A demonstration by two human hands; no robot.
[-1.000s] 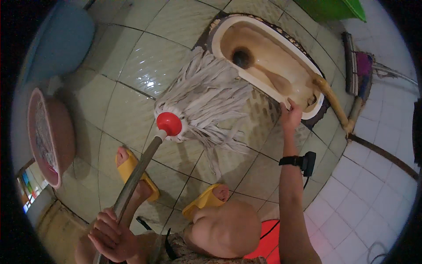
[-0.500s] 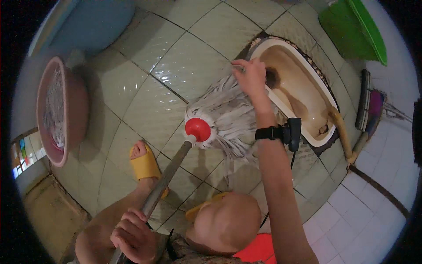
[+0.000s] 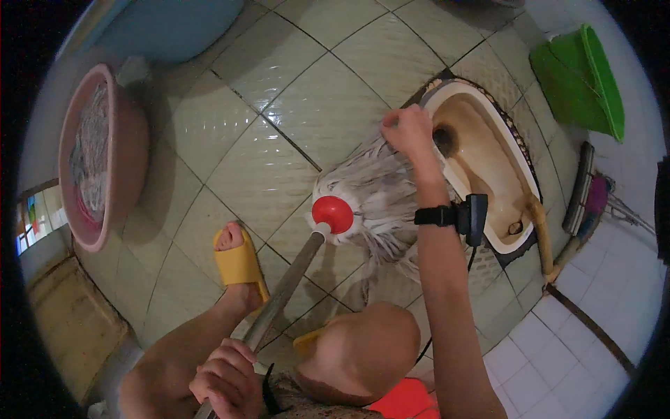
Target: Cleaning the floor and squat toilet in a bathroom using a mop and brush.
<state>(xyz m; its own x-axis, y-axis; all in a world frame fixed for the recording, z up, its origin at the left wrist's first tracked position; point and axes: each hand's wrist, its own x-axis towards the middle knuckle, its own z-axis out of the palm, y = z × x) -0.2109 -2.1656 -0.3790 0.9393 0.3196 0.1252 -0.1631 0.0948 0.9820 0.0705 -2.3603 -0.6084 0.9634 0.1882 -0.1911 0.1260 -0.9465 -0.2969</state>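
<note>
A mop with a red round socket [image 3: 332, 214] lies with its grey-white strands [image 3: 373, 185] fanned over the wet tiled floor. My left hand [image 3: 227, 380] is wrapped around its grey metal handle [image 3: 286, 285], low in the view. At the far end of the strands, my right hand [image 3: 410, 133] is closed in a pinch on some strand ends. That hand is beside the rim of a squat toilet [image 3: 520, 143], whose bowl is stained brown. A black strap with a small device [image 3: 453, 215] sits around my right wrist.
A pink basin [image 3: 132, 167] holding a grey stringy mass stands at the left. Behind it is a large blue tub [image 3: 174, 28]. A green bin [image 3: 576, 80] is at the far right, with a pipe [image 3: 541, 230] by the toilet. My foot in a yellow slipper [image 3: 241, 262] is left of the handle.
The whole view has shifted, so the floor things appear lower and to the right. My right fingers have curled closer together at the strand ends. My left hand keeps its grip on the handle.
</note>
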